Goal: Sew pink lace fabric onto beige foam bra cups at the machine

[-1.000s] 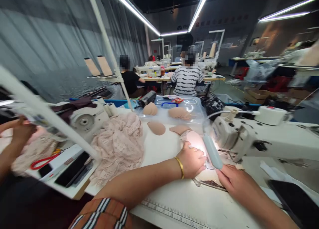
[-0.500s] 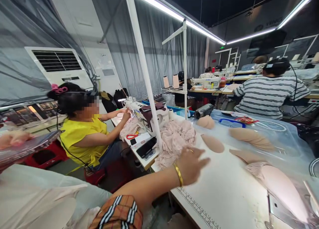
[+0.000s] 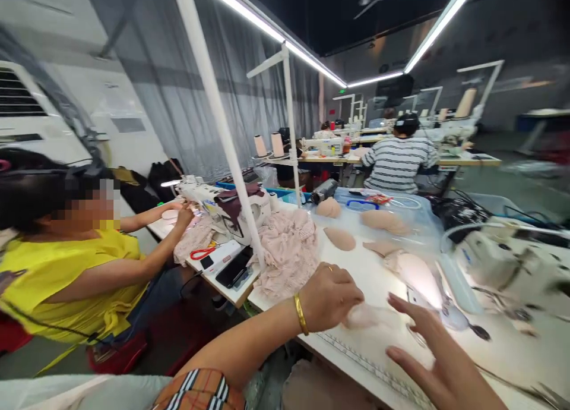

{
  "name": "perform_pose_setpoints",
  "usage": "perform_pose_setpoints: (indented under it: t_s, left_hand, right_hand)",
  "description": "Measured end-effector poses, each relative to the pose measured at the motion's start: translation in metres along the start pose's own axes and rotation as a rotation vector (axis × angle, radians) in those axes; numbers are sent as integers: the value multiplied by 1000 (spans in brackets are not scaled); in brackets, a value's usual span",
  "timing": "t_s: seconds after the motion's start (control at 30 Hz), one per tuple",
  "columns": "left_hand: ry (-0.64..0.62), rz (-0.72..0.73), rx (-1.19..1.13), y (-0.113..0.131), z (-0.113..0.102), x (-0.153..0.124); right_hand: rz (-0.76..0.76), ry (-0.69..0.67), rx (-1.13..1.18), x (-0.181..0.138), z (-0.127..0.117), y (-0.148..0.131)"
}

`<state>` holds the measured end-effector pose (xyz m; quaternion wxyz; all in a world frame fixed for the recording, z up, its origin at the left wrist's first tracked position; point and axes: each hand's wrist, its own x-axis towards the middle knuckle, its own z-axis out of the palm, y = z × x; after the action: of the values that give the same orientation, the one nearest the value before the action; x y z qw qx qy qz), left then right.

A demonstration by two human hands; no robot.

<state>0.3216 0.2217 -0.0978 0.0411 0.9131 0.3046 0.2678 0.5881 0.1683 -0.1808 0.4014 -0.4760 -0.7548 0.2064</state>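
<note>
Left hand: the left hand (image 3: 330,296), with a gold bracelet (image 3: 301,314) on the wrist, has its fingers curled onto a small pink cloth piece (image 3: 365,317) lying on the white table (image 3: 351,261) — whether it pinches the cloth, I cannot tell.
Right hand: the right hand (image 3: 434,362) is wide open, fingers spread, holding nothing, close to the cloth at its 4 o'clock.
Cloth piece: flat on the table, between the two hands.
Lace: a pile of pink lace (image 3: 287,251) sits at 11 o'clock from the left hand.
Cups: tan foam cups (image 3: 341,238) lie at 12 o'clock, farther back.
Machine: a white sewing machine (image 3: 512,261) stands at 2 o'clock.
Neighbour: a person in a yellow shirt (image 3: 57,279) works at 9 o'clock — well apart.
</note>
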Motion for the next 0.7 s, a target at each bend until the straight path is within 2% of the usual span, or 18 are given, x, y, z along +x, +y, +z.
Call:
perform_pose_setpoints:
  t_s: [0.07,0.17,0.23,0.33,0.4,0.5,0.6,0.7]
  left_hand:
    - [31,41,-161,9,12,-1]
    - [86,-136,-301,2,27,-9]
    - [16,-297,-336,-7,38,-15]
    - [-184,-424,-323,-10,56,-17]
    - [-267,-464,-277,-5,69,-10]
    - [-313,-504,-261,4,85,5]
    - [-298,-504,-312,8,90,16]
    - [-215,-492,-395,13,86,19]
  right_hand:
    - [26,-47,17,9,11,-22]
    - [184,-113,76,12,14,-30]
    - [248,-95,115,7,10,-27]
    - [277,-52,191,-3,5,-22]
    - [288,-19,248,-7,3,-20]
    - [333,22,302,-16,1,-19]
    - [410,55,300,-29,-9,-14]
    - [475,45,324,-39,-23,-10]
